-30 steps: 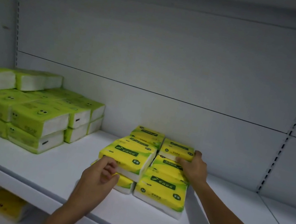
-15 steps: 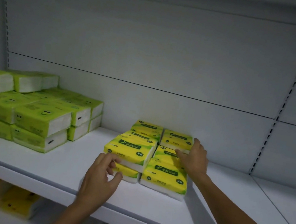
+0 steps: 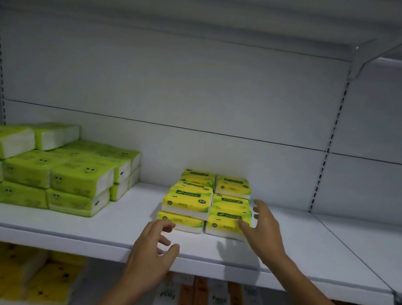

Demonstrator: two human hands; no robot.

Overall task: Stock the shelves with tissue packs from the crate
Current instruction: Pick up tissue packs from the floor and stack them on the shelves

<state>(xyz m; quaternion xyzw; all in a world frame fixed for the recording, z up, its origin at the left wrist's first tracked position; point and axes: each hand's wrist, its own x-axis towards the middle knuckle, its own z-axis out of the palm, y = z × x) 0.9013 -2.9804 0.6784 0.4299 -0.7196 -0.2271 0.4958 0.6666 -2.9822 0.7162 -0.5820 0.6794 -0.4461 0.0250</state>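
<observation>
Fingers (image 3: 162, 226) of left hand (image 3: 151, 254) and right hand (image 3: 265, 232) spread loose, holding nothing, beside glossy blocky yellow tissue packs (image 3: 188, 200); labels blurred.

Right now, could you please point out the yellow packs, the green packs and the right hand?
yellow packs (image 3: 188, 200): head view, upper left pack.
green packs (image 3: 80, 176): head view, front pack's top.
right hand (image 3: 265, 232): head view, its back.
</observation>
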